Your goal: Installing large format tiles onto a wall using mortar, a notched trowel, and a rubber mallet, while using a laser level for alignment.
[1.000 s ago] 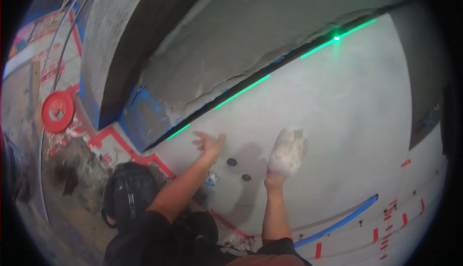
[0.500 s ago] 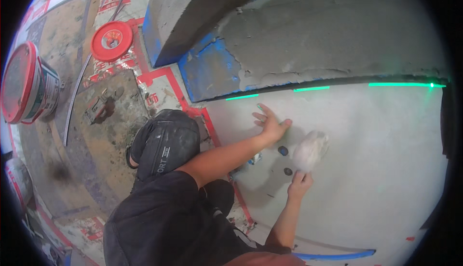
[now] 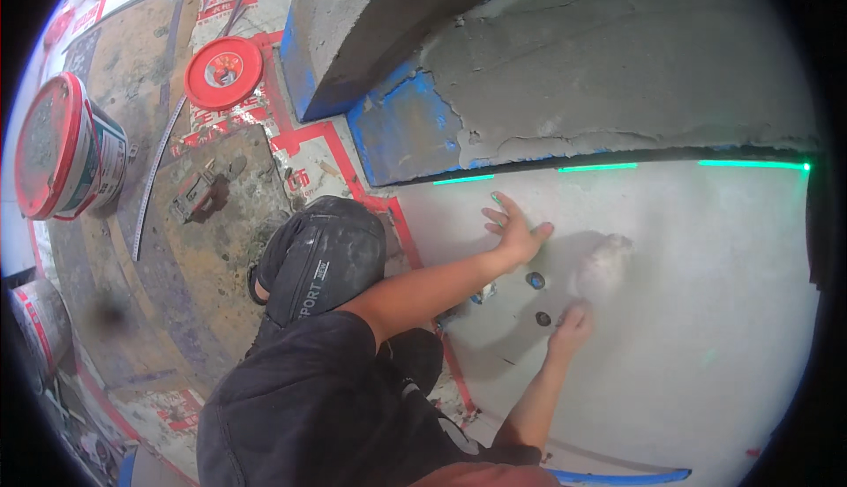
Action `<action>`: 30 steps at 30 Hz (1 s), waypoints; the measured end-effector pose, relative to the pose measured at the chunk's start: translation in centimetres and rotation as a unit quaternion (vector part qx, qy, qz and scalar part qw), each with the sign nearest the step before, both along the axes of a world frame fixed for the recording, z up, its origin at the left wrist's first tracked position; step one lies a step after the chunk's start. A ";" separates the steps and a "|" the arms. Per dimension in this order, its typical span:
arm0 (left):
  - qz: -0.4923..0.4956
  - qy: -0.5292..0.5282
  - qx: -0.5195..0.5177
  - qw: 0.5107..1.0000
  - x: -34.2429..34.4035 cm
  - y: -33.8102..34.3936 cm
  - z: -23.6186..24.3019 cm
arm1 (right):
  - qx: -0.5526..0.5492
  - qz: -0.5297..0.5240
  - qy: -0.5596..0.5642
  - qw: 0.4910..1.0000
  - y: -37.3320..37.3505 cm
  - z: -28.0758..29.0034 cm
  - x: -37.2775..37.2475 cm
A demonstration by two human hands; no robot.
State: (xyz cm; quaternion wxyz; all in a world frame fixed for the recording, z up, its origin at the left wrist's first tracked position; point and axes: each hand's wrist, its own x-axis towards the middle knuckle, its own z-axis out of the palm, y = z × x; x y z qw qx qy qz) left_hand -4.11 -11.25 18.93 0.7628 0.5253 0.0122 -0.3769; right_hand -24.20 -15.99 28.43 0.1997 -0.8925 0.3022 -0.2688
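Observation:
My left hand [image 3: 522,236] is held over a large pale smooth panel [image 3: 706,275], its fingers apart and nothing in it, a little below a bright green light line [image 3: 598,168]. Lower and to the right, my right hand [image 3: 573,324] is closed on the near end of a blurred whitish, fluffy-looking thing [image 3: 609,262]. That thing lies over the panel's surface, smeared by motion, so its kind cannot be made out. Between the hands, two dark round openings [image 3: 535,280] show in the panel, one with blue inside it.
Rough grey cement [image 3: 609,63] borders the panel's far edge, with a blue-painted patch [image 3: 410,130]. To the left stand a red-rimmed bucket [image 3: 66,147] and another bucket [image 3: 44,328]. A red lid [image 3: 223,73] and a long measuring strip [image 3: 154,183] lie on the covered floor.
The view has shifted slightly. Against the panel, my right hand and the whitish thing have moved a little toward the green line. My left hand keeps about the same place.

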 end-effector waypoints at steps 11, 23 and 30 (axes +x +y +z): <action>0.054 -0.059 0.017 0.997 4.0 -1.2 -2.3 | -0.212 0.105 0.191 0.953 5.5 -11.8 -5.0; 0.018 -0.125 -0.054 0.991 1.5 0.8 -0.8 | 0.141 0.149 0.413 0.887 12.4 -14.5 -3.6; -0.046 -0.123 -0.062 0.989 1.2 0.8 0.2 | 0.087 0.239 0.491 0.833 9.1 -18.0 -1.7</action>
